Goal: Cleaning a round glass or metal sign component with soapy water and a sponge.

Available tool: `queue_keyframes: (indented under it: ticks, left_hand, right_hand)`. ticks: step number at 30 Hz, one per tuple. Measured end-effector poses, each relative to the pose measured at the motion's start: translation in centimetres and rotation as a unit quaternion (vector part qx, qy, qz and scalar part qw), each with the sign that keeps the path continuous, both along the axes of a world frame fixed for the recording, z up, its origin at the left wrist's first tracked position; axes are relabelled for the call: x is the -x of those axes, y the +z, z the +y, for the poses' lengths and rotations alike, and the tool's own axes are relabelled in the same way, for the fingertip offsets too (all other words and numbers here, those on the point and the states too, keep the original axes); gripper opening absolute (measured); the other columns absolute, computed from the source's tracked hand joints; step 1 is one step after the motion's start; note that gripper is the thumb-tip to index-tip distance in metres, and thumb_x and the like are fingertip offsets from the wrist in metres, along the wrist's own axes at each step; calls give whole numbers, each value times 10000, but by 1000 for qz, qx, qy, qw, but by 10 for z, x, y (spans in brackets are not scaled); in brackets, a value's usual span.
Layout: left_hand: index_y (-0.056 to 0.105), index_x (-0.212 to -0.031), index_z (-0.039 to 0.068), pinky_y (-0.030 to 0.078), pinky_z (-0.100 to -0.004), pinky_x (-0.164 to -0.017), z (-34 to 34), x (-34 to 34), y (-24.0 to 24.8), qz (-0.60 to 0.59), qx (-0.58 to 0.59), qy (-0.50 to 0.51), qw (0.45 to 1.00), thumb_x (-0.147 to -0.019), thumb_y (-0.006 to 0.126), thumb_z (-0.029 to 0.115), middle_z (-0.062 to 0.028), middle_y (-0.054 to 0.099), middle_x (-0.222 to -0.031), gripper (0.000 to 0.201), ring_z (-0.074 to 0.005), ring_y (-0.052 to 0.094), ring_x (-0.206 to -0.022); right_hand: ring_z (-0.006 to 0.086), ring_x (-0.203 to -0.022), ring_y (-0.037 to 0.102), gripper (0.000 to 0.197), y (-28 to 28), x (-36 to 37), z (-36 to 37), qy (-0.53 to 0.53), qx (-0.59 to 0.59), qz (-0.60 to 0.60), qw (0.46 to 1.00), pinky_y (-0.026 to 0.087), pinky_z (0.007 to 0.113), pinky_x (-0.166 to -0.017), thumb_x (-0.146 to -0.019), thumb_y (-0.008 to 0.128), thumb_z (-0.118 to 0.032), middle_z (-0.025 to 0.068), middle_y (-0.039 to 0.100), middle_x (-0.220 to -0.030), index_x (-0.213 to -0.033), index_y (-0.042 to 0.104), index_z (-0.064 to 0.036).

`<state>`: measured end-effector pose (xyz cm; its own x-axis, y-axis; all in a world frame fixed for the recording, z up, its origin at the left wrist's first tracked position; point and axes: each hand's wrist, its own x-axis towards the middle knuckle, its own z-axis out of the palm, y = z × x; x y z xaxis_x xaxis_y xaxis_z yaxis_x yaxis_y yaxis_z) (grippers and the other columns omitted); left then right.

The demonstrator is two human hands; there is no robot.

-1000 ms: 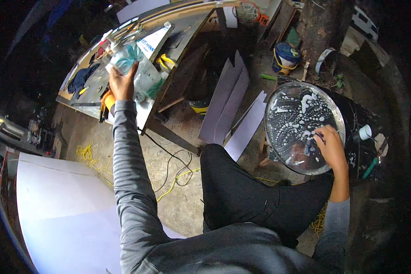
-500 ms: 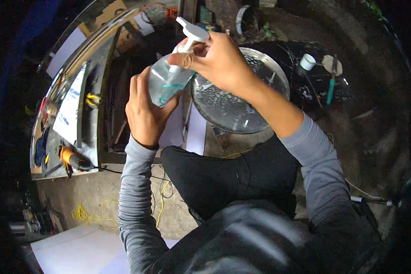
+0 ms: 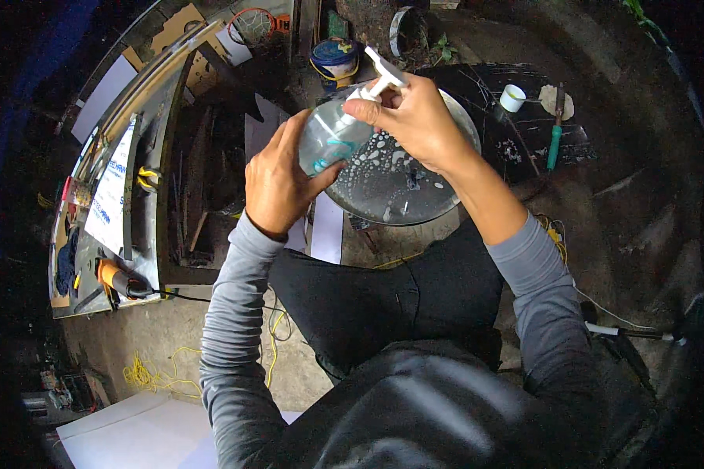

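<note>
A clear pump bottle (image 3: 326, 139) with a white pump head (image 3: 386, 72) and teal marking is held tilted between my two hands, its top leaning to the right. My left hand (image 3: 281, 173) wraps round the body near the base. With thumb and fingers, my right hand (image 3: 414, 117) grips the white collar below the pump head. Beneath the bottle and my right hand lies a round dark disc (image 3: 383, 205) with a pale rim, its surface covered in wet spots or bubbles. Part of the disc is hidden by my right hand and wrist.
On the left, a workbench holds an orange power tool (image 3: 117, 279) and yellow-handled pliers (image 3: 148, 180). A lidded bucket (image 3: 335, 59) stands beyond the bottle. To the right lie a white cup (image 3: 512, 98) and a green-handled tool (image 3: 555, 147). Yellow cord (image 3: 142, 375) is on the floor.
Both hands and the bottle appear further right and slightly lower than before, over the disc's left part. The grip on body and collar is the same. The whole view has shifted slightly.
</note>
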<state>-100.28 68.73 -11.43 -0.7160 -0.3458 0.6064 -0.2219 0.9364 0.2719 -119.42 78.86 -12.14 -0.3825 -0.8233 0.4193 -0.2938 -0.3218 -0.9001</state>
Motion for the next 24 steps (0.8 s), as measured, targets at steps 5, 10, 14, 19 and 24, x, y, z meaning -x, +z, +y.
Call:
queue_keyframes:
  ticks: [5,10,14,19,24]
  left_hand:
    - [530,-1289,-9,530,-348,-860,-21,-10,7,-31,-221,-167,960,-712,863,201,-163,674,-1096,699,-221,694,-970]
    - [520,-1287,-45,485,-321,-918,-28,-15,9,-68,-345,-210,912,-717,861,139,-115,652,-1079,689,-151,581,-1020]
    - [540,-1272,3,539,-375,-827,-33,-7,6,-96,-197,-144,965,-713,858,267,-201,695,-1013,696,-299,708,-939]
    - [562,-1256,74,551,-472,-740,-31,0,-2,-160,-37,-61,984,-689,845,386,-217,698,-998,707,-397,686,-900]
    - [548,-1283,82,554,-481,-749,-37,11,2,-190,-47,-81,977,-696,839,395,-224,701,-967,726,-410,686,-898]
  right_hand:
    - [91,-856,635,322,4,6,9,102,39,-49,993,524,277,-784,-833,817,-196,57,704,-945,-1046,679,3]
    - [157,-1099,603,565,5,18,12,234,44,-28,971,493,309,-952,-817,813,-226,88,652,-1205,-1289,593,-7]
    - [180,-1144,586,735,-6,19,12,210,30,-137,967,497,322,-963,-822,812,-289,116,613,-1255,-1415,465,-27]
    - [145,-1063,614,581,-12,30,13,72,-186,-78,977,539,245,-823,-840,808,-200,97,654,-1063,-1302,519,-2]
    - [173,-1091,623,531,-23,43,14,152,9,-26,988,498,331,-975,-766,795,-20,81,662,-1153,-1235,546,-26]
